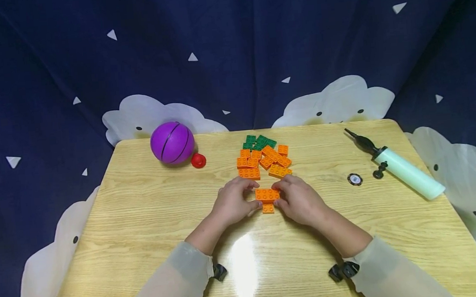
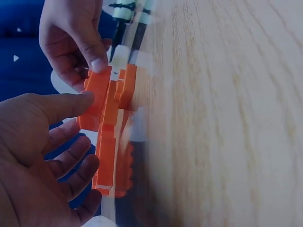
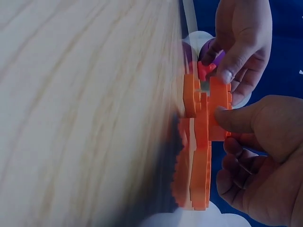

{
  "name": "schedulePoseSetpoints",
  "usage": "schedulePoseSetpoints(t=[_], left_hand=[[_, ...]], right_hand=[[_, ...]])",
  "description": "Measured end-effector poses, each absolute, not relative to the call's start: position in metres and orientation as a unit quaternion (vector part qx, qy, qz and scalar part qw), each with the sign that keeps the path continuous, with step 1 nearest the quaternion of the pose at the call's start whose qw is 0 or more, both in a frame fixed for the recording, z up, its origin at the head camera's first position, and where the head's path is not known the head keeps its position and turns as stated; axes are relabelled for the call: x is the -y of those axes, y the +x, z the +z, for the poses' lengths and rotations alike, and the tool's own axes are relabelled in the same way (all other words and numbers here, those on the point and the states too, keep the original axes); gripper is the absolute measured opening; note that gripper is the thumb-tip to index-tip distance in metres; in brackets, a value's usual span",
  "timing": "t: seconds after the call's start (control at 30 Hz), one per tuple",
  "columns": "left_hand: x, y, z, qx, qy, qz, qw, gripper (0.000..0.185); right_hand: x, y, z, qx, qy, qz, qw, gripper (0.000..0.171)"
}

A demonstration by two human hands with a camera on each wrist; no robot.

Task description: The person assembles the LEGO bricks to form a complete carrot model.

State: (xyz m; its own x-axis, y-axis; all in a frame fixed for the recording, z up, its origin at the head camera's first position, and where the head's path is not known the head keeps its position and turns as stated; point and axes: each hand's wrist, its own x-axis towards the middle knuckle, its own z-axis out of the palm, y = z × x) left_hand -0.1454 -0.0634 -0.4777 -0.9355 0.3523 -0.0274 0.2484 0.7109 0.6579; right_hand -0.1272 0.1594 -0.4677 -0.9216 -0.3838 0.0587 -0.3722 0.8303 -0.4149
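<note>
Small stack of orange studded plastic bricks at the centre of the head view, resting on the pale wooden table, pinched from both sides. Left hand on its left edge, thumb and forefinger closed onto the top brick, remaining fingers loosely curled beneath in the left wrist view. Right hand on its right edge, thumb and fingertips pressed against the same brick in the right wrist view. Just above, towards the frame's upper middle, a loose heap of orange bricks with several green bricks at its far end. Upper left: purple rubber ball with black seams, small red cap touching it. Right side: mint-green hand pump with black nozzle, small round black-rimmed disc near it.
</note>
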Motion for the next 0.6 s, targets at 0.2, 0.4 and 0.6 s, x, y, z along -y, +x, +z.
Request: schedulePoseSetpoints(t=[0.2, 0.4, 0.6], left_hand=[[0.0634, -0.1448, -0.4801, -0.926, 0.164, 0.331, 0.081, 0.036], [0.0640, -0.1421, -0.4821, -0.927, 0.172, 0.322, 0.083, 0.036], [0.0640, -0.1391, -0.4820, -0.929, 0.177, 0.312, 0.085, 0.037]], right_hand=[[-0.1586, -0.1240, -0.4679, -0.956, -0.203, -0.210, 0.011, 0.038], [-0.1587, -0.1202, -0.4700, -0.957, -0.206, -0.202, 0.018, 0.038], [-0.1593, -0.1170, -0.4713, -0.957, -0.210, -0.198, 0.025, 0.038]])
